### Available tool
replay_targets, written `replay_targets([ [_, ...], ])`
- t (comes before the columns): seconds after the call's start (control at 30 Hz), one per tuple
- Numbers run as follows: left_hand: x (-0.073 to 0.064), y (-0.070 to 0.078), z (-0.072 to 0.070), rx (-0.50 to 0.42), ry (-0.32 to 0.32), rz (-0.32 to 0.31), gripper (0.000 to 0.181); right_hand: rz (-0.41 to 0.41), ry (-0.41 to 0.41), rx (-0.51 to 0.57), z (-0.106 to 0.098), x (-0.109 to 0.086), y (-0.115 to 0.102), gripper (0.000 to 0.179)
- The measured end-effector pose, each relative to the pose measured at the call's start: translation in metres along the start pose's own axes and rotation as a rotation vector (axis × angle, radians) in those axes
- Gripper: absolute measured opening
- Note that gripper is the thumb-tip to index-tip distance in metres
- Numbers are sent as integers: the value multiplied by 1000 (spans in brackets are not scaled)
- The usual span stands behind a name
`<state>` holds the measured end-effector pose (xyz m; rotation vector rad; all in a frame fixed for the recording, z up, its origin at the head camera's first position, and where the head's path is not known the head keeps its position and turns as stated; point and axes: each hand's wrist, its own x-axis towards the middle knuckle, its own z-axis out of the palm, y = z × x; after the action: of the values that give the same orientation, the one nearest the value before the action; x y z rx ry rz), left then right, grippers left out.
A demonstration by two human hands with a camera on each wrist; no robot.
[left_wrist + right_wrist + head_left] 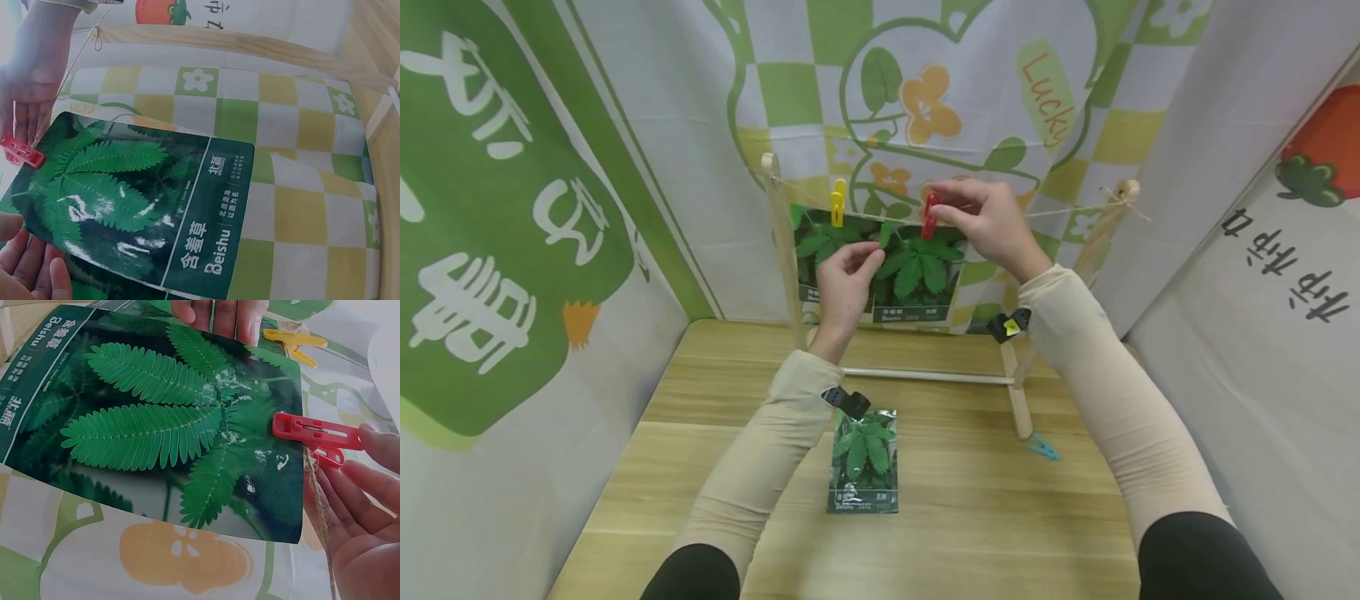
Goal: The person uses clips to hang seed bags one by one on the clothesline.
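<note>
My right hand (992, 221) pinches a red clothespin (312, 432) by its handle end, thumb on one side and fingers on the other. The clothespin's nose is over the top edge of a green seed packet (119, 187), beside the twine (319, 506). At that packet's upper left edge, my left hand (847, 283) pinches with thumb and fingers; part of the fingers is hidden behind the packet in the right wrist view. To its left hangs another seed packet (808, 250) under a yellow clothespin (838, 204), partly covered by my left hand.
The twine runs between two posts of a wooden rack (782, 250) with a white lower bar (928, 377). A third seed packet (863, 467) lies flat on the wooden table (970, 517). By the rack's right foot lies a blue clothespin (1045, 447). A patterned cloth (786, 96) hangs behind.
</note>
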<state>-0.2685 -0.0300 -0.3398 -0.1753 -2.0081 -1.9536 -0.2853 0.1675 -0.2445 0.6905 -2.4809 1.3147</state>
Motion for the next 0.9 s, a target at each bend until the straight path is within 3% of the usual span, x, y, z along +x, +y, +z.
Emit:
replay_targets([
  [0.4, -5, 1, -8, -46, -28, -40, 24, -77, 40, 9, 7, -16, 4, 37],
  [0.57, -9, 3, -11, -58, -39, -40, 26, -135, 84, 37, 8, -26, 8, 37],
  [0.9, -21, 0, -20, -50, -92, -25, 31, -218, 108, -21, 15, -49, 16, 44],
])
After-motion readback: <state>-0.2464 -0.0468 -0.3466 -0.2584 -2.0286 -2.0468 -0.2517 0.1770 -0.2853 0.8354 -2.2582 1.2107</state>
